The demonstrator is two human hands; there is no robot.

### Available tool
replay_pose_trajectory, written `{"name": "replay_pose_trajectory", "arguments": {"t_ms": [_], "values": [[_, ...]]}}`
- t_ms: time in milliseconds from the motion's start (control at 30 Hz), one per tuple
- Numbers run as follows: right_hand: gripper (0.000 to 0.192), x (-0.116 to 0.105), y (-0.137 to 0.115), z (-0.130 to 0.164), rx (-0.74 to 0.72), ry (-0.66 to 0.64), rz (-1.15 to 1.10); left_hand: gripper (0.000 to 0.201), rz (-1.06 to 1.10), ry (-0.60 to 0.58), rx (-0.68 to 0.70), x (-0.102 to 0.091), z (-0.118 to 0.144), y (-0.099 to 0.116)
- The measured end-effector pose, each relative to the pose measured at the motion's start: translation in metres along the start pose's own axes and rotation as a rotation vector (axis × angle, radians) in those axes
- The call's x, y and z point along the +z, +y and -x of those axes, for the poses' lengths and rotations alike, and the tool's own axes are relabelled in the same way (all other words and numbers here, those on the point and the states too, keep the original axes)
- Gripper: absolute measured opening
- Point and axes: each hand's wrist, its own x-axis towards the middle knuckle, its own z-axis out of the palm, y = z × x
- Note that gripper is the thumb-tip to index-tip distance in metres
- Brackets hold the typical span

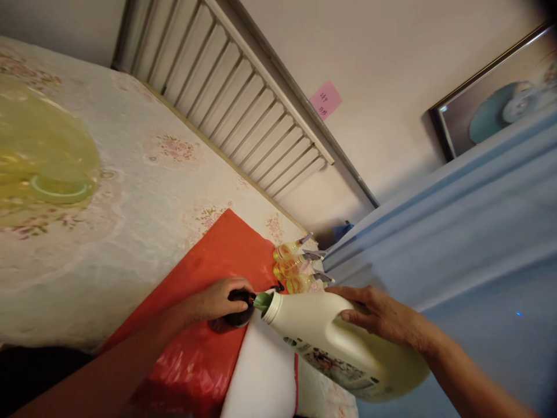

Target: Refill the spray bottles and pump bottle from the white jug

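Note:
My right hand (383, 316) grips the handle of a large cream-coloured jug (300, 316), which is tilted with its mouth toward the left. The green spout (262, 301) of the jug is at the top of a small dark bottle (240, 318). My left hand (217, 299) is closed around that bottle, with the fingers partly hiding it. Whether liquid flows between the two cannot be made out. Below the bottle lie a shiny red sheet (200, 261) and a white pad (265, 371).
Several small bottles of yellow liquid (289, 268) with grey tops stand just beyond the jug. A translucent yellow basin (47, 145) sits on the flowered tablecloth (130, 203) at left. A white radiator (243, 87) runs along the wall; a blue curtain (456, 232) hangs at right.

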Motion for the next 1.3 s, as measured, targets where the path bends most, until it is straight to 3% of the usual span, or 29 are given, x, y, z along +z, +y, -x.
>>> {"name": "replay_pose_trajectory", "arguments": {"t_ms": [600, 1300], "values": [[0.052, -0.0013, -0.0001, -0.0014, -0.005, -0.002, 0.004, 0.031, 0.022, -0.001, -0.054, -0.0010, 0.0016, 0.0079], [0.052, -0.0037, -0.0044, -0.0021, 0.005, -0.010, -0.008, 0.030, 0.026, -0.006, -0.019, 0.0005, 0.0001, 0.0000]]}}
